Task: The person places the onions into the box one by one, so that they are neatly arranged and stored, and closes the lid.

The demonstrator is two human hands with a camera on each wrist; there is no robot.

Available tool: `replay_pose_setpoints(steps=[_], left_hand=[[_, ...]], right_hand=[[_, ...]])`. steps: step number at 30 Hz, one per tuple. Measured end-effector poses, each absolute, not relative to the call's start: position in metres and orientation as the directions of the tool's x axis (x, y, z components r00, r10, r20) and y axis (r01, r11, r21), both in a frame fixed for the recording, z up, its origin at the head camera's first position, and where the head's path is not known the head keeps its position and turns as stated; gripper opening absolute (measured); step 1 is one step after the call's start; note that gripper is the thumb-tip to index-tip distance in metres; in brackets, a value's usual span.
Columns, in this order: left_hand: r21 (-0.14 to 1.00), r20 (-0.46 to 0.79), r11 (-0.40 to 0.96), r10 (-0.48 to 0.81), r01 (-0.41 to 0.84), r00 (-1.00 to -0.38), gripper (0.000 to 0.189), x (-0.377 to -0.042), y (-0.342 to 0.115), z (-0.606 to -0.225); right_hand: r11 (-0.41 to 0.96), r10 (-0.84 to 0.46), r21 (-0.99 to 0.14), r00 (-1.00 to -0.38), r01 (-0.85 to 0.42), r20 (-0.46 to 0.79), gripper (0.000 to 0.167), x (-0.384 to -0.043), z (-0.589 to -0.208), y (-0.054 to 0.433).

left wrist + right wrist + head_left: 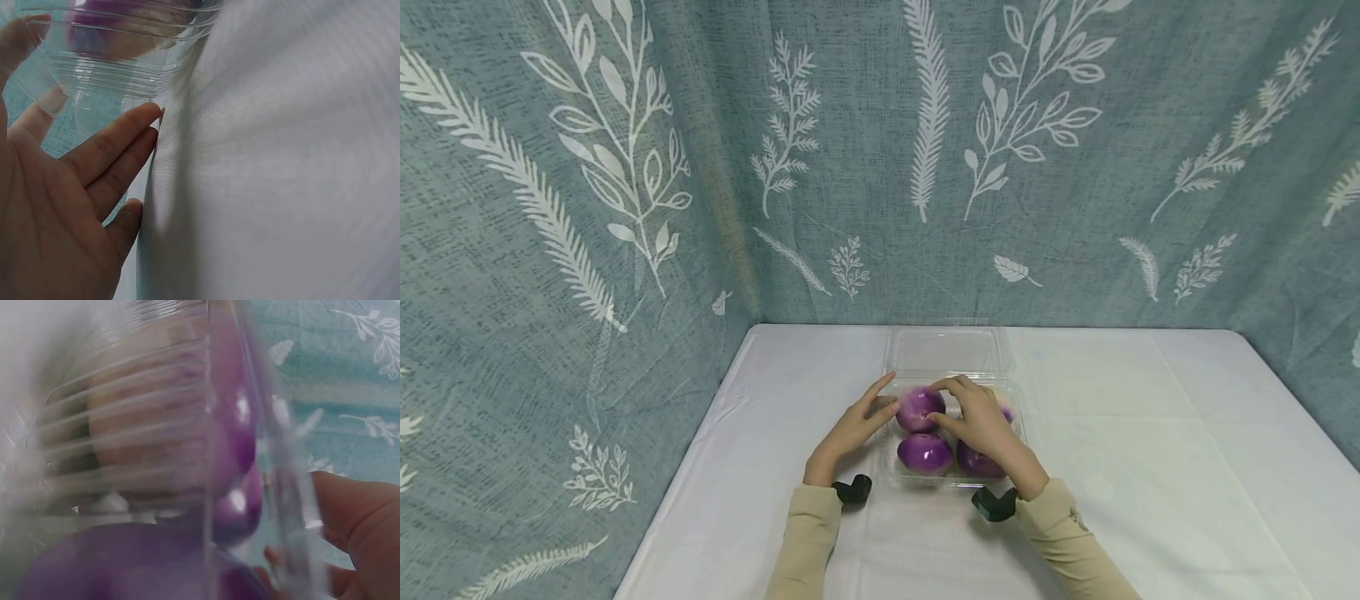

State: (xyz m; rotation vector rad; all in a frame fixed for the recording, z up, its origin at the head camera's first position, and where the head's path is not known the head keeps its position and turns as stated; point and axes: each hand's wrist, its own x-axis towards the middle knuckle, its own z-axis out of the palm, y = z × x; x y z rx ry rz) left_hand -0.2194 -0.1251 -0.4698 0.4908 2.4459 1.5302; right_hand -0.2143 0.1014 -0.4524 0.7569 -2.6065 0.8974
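Note:
A clear plastic clamshell box (891,479) stands on the table with several glossy purple onions inside. My right hand (981,421) reaches over the box, its thumb and index finger pinching the back left onion (916,408). At the box's left side, my left hand (853,429) has its fingers spread, with the thumb tip by that same onion. In the left wrist view the left fingers (115,140) lie straight beside the ribbed box wall. One onion (925,454) sits front left and another (977,460) front right. The back right onion (1006,412) is partly hidden by my right hand.
The box's transparent lid (947,352) lies folded open toward the back edge. White cloth covers the table (1150,467). A blue-green leaf-patterned curtain (865,167) hangs behind and at both sides. Dark wrist mounts (995,504) sit close to the box's front.

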Motion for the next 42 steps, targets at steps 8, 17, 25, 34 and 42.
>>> replay_pose_setpoints(steps=[8,17,25,34,42], left_hand=[[0.899,-0.007,0.407,0.385,0.163,-0.923,0.059,-0.214,-0.124,-0.461],[0.900,-0.013,0.407,0.377,0.153,-0.926,0.058,-0.214,-0.124,-0.461],[0.900,-0.005,0.405,0.379,0.161,-0.925,0.058,-0.214,-0.123,-0.461],[0.899,0.012,0.404,0.370,0.172,-0.929,0.058,-0.215,-0.123,-0.462],[0.897,0.033,0.398,0.371,0.191,-0.928,0.058,-0.216,-0.123,-0.463]], right_hand=[[0.684,-0.380,-0.461,-0.816,-0.565,0.437,0.037,-0.213,-0.451,0.104],[0.678,-0.372,-0.473,-0.817,-0.563,0.441,0.037,-0.211,-0.449,0.107],[0.673,-0.367,-0.473,-0.812,-0.569,0.455,0.036,-0.210,-0.447,0.110],[0.653,-0.388,-0.474,-0.798,-0.591,0.461,0.036,-0.208,-0.446,0.116],[0.638,-0.390,-0.477,-0.788,-0.605,0.477,0.037,-0.207,-0.446,0.120]])
